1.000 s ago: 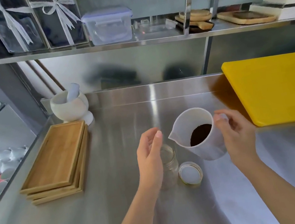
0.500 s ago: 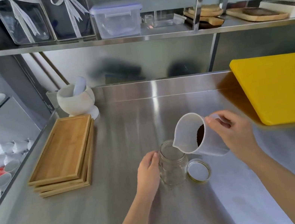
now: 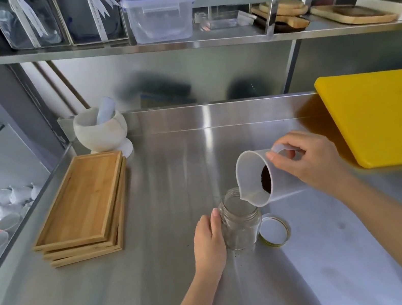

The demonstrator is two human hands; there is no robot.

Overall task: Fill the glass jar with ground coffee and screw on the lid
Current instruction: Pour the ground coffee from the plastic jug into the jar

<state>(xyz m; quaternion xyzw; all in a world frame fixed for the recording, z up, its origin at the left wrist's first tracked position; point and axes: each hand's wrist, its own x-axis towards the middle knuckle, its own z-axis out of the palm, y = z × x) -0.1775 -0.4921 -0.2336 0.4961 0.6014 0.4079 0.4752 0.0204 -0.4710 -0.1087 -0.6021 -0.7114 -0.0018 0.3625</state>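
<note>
A clear glass jar stands upright and open on the steel counter. My left hand grips its left side. My right hand holds a white plastic jug by its handle, tilted steeply left, with the spout over the jar's mouth. Dark ground coffee sits deep inside the jug. The jar looks nearly empty. The lid lies flat on the counter, just right of the jar, white inside facing up.
A stack of bamboo trays lies at the left, with a white mortar and pestle behind it. A yellow cutting board fills the right. A shelf with boxes hangs above. Cups sit below the counter's left edge.
My left hand came down and closed on the jar. My right hand tipped the jug further left until its spout reached over the jar's mouth.
</note>
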